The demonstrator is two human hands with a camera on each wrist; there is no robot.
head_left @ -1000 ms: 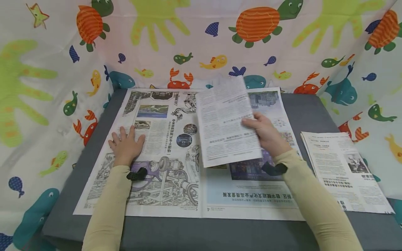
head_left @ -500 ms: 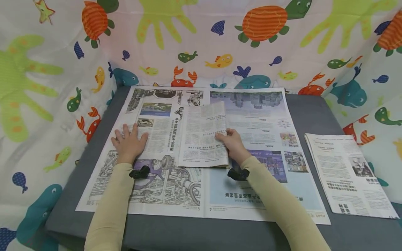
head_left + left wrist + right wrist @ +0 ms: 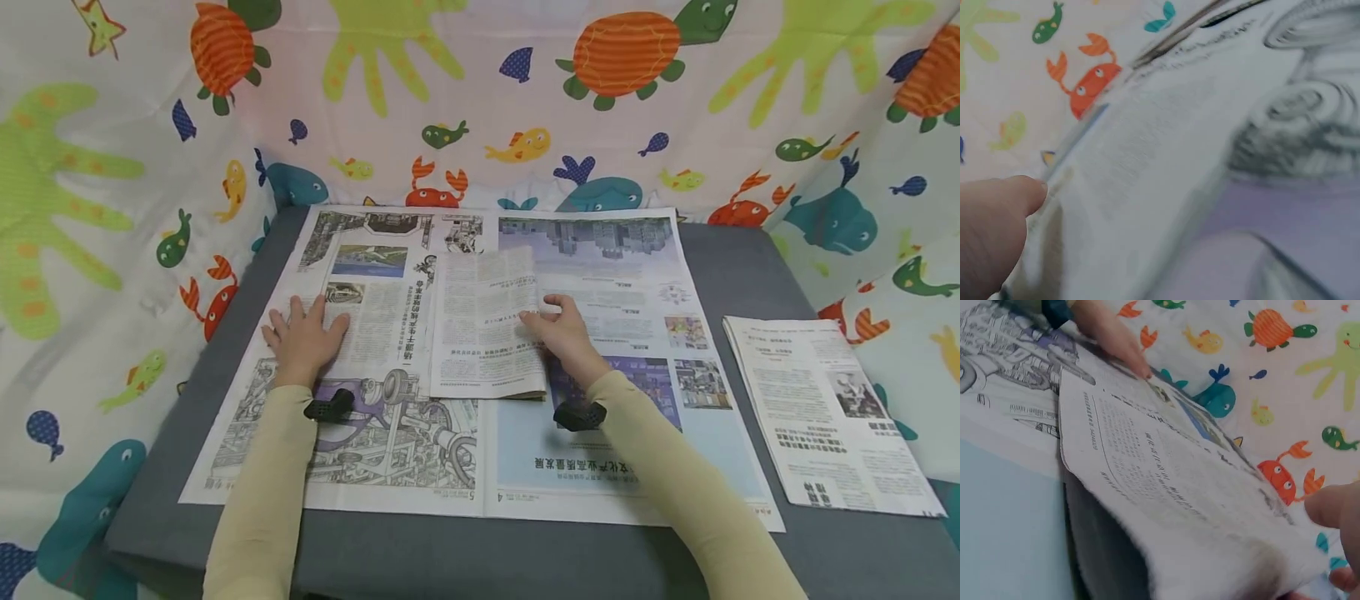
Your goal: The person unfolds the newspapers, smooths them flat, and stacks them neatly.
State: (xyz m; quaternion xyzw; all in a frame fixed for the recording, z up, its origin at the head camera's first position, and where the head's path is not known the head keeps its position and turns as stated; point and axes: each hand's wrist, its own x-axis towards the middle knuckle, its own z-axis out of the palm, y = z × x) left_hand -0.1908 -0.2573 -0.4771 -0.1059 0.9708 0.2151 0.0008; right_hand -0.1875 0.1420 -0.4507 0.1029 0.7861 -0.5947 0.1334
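My left hand [image 3: 303,342] lies flat, fingers spread, on the left page of an open newspaper [image 3: 360,333]; its thumb shows at the left of the left wrist view. A smaller folded newspaper [image 3: 483,333] lies across the open one's middle crease. At its right edge is my right hand [image 3: 566,337], with the thumb over that edge and the other fingers apart from the thumb, beyond it. In the right wrist view, the near edge of the folded newspaper [image 3: 1147,475] stands raised with a dark gap under it, and the right thumb [image 3: 1329,506] shows beside it.
A second folded newspaper [image 3: 832,417] lies on the right side of the grey table [image 3: 720,275]. Around the table hangs a white cloth [image 3: 480,67] printed with sea animals.
My right hand brought the folded newspaper leftward and down onto the crease of the open one. Its thumb then drew back to the right edge. My left hand stayed in place.
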